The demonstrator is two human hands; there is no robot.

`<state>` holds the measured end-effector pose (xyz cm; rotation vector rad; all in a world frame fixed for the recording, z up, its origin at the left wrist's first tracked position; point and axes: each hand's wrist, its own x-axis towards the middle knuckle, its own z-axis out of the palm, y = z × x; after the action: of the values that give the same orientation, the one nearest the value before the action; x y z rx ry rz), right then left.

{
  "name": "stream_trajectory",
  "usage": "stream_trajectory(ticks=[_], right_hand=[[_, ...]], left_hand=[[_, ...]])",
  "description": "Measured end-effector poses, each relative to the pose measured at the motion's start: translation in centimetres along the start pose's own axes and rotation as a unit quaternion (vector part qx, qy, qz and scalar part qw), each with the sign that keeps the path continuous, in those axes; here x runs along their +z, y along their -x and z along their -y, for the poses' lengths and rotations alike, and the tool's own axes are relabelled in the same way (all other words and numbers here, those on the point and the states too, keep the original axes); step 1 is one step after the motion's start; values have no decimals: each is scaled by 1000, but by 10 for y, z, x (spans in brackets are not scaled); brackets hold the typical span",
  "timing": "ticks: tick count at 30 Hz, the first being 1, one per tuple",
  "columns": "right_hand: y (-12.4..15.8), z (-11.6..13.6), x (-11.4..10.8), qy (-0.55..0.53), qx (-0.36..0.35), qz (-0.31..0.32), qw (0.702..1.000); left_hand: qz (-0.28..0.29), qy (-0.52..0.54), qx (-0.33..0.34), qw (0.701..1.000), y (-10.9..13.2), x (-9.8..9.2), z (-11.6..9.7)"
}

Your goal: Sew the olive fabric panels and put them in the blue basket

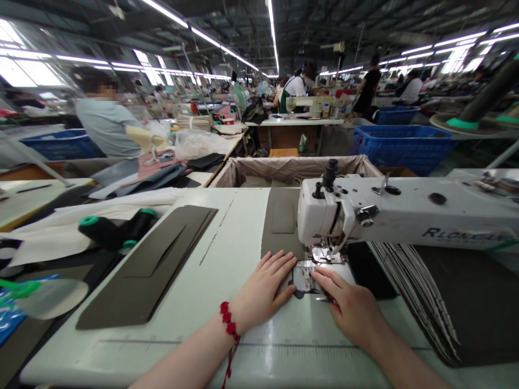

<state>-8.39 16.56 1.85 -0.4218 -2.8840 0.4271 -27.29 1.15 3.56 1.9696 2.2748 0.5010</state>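
My left hand [263,286] lies flat on an olive-grey panel of bag material [281,232], with a red beaded bracelet [229,321] on the wrist. My right hand [348,305] rests just to its right, its fingertips beside a metal throat plate [304,278]. Both hands press the panel near the presser foot [326,255] of a white industrial sewing machine [385,210]. Neither hand closes around anything. The needle area is partly hidden by the machine head. A larger olive panel [146,265] lies flat on the white table [239,237], to the left of my hands.
Black thread cones with green ends [117,229] lie on white material at left. Stacked strips [413,297] hang at right. A fabric-lined bin [292,170] stands behind the table. Blue crates [401,146] and co-workers at sewing stations fill the factory beyond.
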Motion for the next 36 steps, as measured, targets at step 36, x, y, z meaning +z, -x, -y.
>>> stream_trajectory(ticks=[36], right_hand=[[0, -2, 3, 0, 3, 2, 1000]], left_hand=[[-12, -14, 0, 1000, 0, 3, 1]])
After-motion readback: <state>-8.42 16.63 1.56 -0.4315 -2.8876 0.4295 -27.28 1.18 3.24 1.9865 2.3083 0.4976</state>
